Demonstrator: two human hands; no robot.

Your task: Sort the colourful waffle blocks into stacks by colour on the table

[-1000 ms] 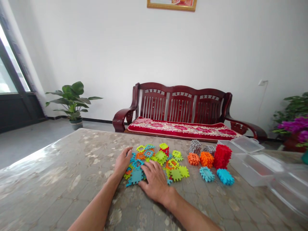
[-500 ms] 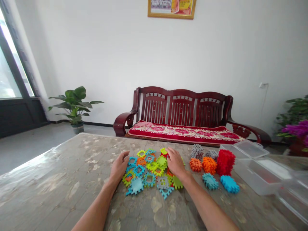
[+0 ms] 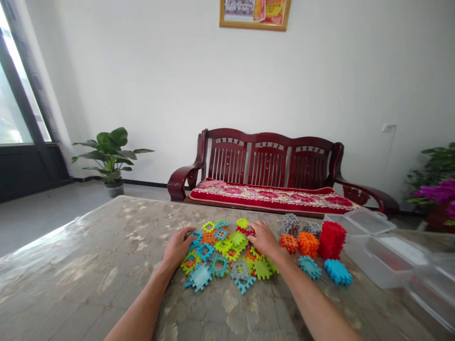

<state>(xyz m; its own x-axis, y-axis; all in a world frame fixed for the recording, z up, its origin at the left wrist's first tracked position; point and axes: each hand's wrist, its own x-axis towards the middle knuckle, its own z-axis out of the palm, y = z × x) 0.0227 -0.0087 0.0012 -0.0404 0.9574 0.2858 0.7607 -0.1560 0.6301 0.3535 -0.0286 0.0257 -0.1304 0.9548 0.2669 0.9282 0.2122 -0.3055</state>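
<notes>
A loose pile of interlocking plastic building tiles with toothed edges lies in front of me, lime, blue, orange, red and grey, such as a grey window tile (image 3: 240, 270) and a pale blue tile (image 3: 200, 276). At the pile's left edge, my left hand (image 3: 177, 245) has its fingers closed on a blue tile (image 3: 196, 237), which looks tilted. On the right side, my right hand (image 3: 263, 238) pinches the edge of a red tile (image 3: 249, 231) near the back. Its fingertips are partly hidden.
Right of the pile stand sorted stacks: red (image 3: 332, 240), orange (image 3: 308, 244), grey (image 3: 290, 224) and blue (image 3: 338, 272). Clear plastic boxes (image 3: 382, 265) sit beyond them at the table's right. A wooden bench (image 3: 268, 156) stands behind the patterned table (image 3: 106, 265).
My left hand has moved slightly right and closed on the blue tile. My right hand has shifted a little right and down, uncovering more of the red tile.
</notes>
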